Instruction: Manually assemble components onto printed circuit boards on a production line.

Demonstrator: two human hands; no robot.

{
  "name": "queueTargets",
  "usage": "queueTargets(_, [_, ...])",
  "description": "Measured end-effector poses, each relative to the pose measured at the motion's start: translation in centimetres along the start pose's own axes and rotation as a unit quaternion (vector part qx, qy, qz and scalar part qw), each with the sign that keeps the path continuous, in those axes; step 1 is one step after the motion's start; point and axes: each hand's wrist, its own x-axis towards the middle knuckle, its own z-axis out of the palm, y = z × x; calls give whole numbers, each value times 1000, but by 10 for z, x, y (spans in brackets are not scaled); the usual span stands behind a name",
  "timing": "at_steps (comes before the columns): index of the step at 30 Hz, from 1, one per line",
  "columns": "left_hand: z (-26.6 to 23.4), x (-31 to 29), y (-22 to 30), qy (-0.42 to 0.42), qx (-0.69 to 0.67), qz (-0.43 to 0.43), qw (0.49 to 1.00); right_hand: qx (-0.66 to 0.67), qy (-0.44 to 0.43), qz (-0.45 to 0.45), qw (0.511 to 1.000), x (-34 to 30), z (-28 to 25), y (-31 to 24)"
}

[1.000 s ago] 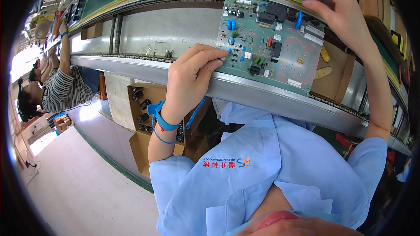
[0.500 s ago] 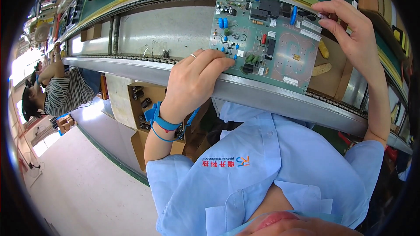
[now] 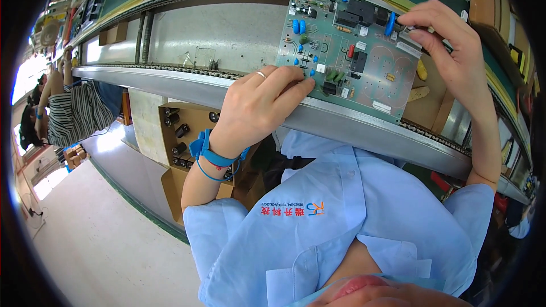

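Note:
A green circuit board (image 3: 372, 51) spans the conveyor rails, with blue discs, black blocks, white connectors and a red part standing on it. My left hand (image 3: 259, 102) bends over its near left edge. The fingers and thumb are drawn together at the board's surface, and whatever they pinch is hidden. At the far right corner my right hand (image 3: 449, 45) reaches in from the right. Its thumb and forefinger close on a small component beside an upright blue disc component (image 3: 390, 24); the fingers mostly cover that part.
Metal conveyor rails (image 3: 364, 116) with chains run in front of me. A cardboard box (image 3: 190, 115) of black cylindrical parts stands below on the left. Yellowish finger-shaped pieces (image 3: 419, 93) lie right of the board. Another person (image 3: 82, 111) in stripes is at the far left.
The board appears slightly farther right in view. My right fingertips have moved left and inward over the board, with the small pale cylinder they held now mostly hidden. My left hand remains at the near edge.

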Motion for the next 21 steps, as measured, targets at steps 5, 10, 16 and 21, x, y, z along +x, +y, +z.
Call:
queueTargets(5, [13, -20, 0, 94, -72, -39, 992, 74, 10, -63, 995, 33, 37, -25])
queueTargets(10, [33, -33, 1, 222, -59, -12, 973, -18, 23, -159, 987, 61, 80, -37])
queueTargets(16, [37, -33, -1, 265, -56, -12, 963, -83, 1, -200, 976, 73, 95, -38])
queueTargets(21, [41, -37, -3, 277, -54, 4, 959, -122, -1, -226, 966, 75, 96, -41])
